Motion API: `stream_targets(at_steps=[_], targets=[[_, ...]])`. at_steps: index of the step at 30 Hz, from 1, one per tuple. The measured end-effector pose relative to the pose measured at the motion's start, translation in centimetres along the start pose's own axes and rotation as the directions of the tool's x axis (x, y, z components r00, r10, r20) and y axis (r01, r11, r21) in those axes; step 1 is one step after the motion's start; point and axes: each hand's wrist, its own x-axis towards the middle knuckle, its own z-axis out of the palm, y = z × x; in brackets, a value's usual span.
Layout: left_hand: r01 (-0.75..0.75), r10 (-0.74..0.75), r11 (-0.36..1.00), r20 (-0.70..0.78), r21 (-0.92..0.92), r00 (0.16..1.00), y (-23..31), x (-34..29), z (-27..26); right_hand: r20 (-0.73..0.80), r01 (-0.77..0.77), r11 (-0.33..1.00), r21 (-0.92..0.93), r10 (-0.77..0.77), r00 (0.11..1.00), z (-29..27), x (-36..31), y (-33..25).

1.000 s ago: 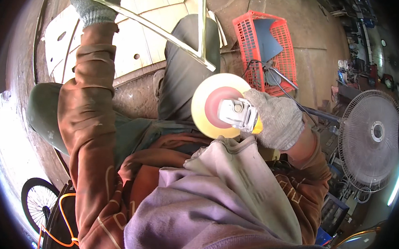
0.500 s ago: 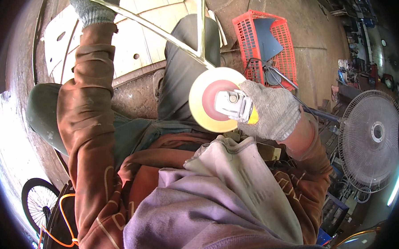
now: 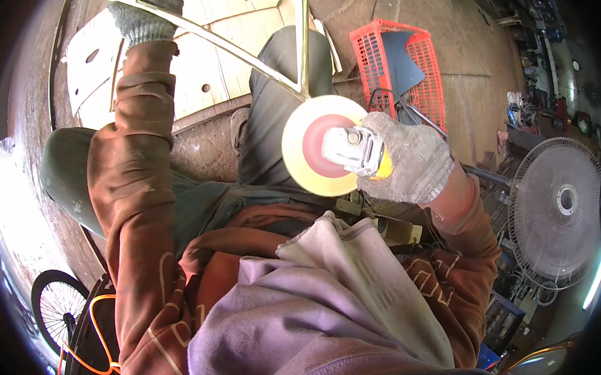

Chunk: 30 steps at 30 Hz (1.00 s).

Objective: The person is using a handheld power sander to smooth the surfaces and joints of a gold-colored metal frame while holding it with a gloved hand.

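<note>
My right hand [image 3: 409, 159], in a grey knit glove, is closed round an angle grinder [image 3: 351, 149] with a yellow body and silver head. Its round disc [image 3: 296, 144], yellow with a red centre, faces up toward me. The disc's far edge meets the lower joint of a shiny metal tube frame [image 3: 232, 55]; whether they touch I cannot tell. At the far left my gloved left hand [image 3: 143, 21] grips the frame where a short tube branches off. Its fingers are partly hidden and cut by the picture's top edge.
A red plastic crate [image 3: 376, 63] holding a dark sheet stands beyond my right hand. A large fan [image 3: 558, 202] is on the right. Flattened cardboard [image 3: 217, 90] lies under the frame. A spoked wheel [image 3: 57, 311] and orange cord [image 3: 93, 306] are at lower left.
The grinder and my right hand have shifted slightly left and away from me along the frame's joint. The left hand has stayed nearly in place on the frame.
</note>
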Motion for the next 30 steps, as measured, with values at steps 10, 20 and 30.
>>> stream_targets(at_steps=[10, 20, 30], targets=[[-0.087, 0.098, 0.991, -0.113, 0.099, 0.989, -0.6, -3.1, 3.2, 0.002, 0.002, 1.0, -0.006, -0.002, 1.0, -0.1, 0.7, 0.1], [-0.028, 0.029, 0.999, -0.058, 0.023, 0.998, 0.0, -3.4, 2.5, 0.063, -0.037, 0.995, 0.097, 0.03, 0.998, -0.1, -0.3, 0.2], [0.272, -0.252, 0.962, 0.353, -0.008, 0.901, 1.5, -0.1, -2.3, 0.097, -0.047, 0.998, 0.05, 0.041, 0.994, -0.4, -0.5, 0.4]])
